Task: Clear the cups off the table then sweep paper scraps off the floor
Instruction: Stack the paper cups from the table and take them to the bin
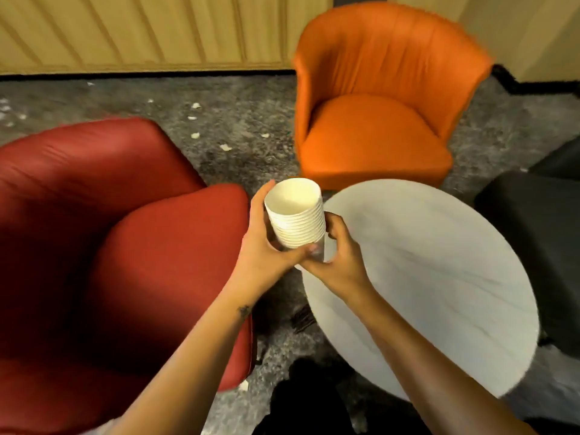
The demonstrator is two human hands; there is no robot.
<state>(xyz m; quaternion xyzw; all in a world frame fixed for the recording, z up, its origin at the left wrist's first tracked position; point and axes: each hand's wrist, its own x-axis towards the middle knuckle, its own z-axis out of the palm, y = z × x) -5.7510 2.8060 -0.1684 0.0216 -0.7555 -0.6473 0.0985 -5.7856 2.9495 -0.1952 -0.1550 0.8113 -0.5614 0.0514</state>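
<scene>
A stack of cups [296, 215], white paper ones nested tightly so that their rims form a ribbed band, sits in the middle of the frame with its open mouth facing up toward the camera. It is held in the air, off the table, just at the table's upper left edge. Both hands hold it. The left hand [266, 249] wraps it from the left, fingers reaching up along the far side of the stack and thumb curled across its lower front. The right hand [340, 259] grips the lower right side, fingers curled round the base and pressed against it. The bottom of the stack is hidden between the two hands.

The table [439, 277] is round with a pale, marbled top and fills the lower right of the frame, below and to the right of the hands. The floor [244, 98] is a mottled grey carpet. Small white paper scraps [225, 147] lie scattered on it in the upper middle and upper left of the frame, between the chairs and toward the wall.

A red armchair [94, 230] takes up the left side of the frame, just beside the left forearm. An orange chair [376, 127] stands in the upper right, near the table's far edge. A black seat [539, 230] shows at the right edge. A wall [141, 29] of yellowish wood panels runs across the top.
</scene>
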